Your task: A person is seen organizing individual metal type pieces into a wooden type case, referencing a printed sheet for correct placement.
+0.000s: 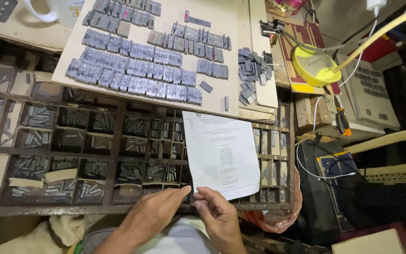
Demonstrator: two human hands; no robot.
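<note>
My left hand [158, 212] and my right hand [217, 211] meet at the near edge of a wooden type case [118, 141], fingertips pinched together on something small between them; what it is I cannot tell. A printed white sheet of paper [219, 153] lies tilted on the case just above my right hand, its lower edge touching my fingers. The case's many compartments hold grey metal type pieces [38, 115]. Beyond it a pale board [212, 89] carries several rows of set metal type [132, 70].
A loose heap of type pieces [250, 75] sits right of the board. Farther right are a yellow lamp base [313, 66], a cable, an orange-handled tool [342, 121], a chair arm [391, 141] and a pink plastic bag [278, 216]. A white mug [55, 11] stands top left.
</note>
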